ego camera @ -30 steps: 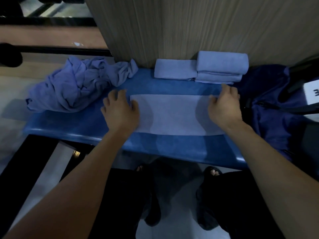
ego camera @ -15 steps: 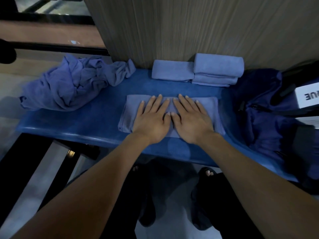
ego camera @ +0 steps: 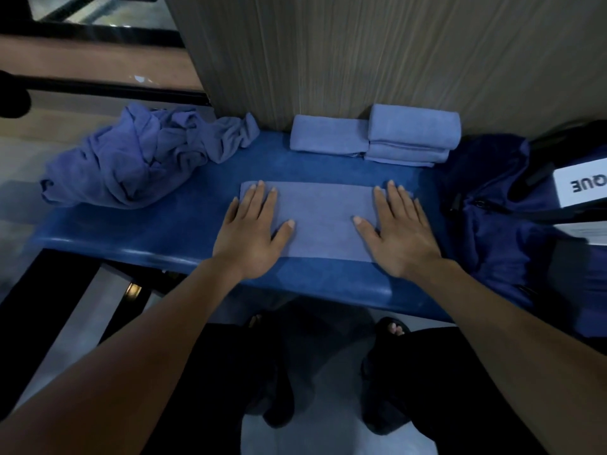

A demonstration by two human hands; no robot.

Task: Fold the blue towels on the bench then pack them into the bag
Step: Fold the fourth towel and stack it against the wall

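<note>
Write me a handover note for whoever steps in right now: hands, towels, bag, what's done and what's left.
Left hand and right hand: both flat, fingers straight, pressing the two ends of the half-folded towel at the middle of the bench.
Done: folded towels sit against the wall panel, one single, beside it a stack.
Left: finish folding this towel; fold the crumpled towels at the bench's left end; pack everything into the dark blue bag at the right end. No towel visibly packed yet.
</note>
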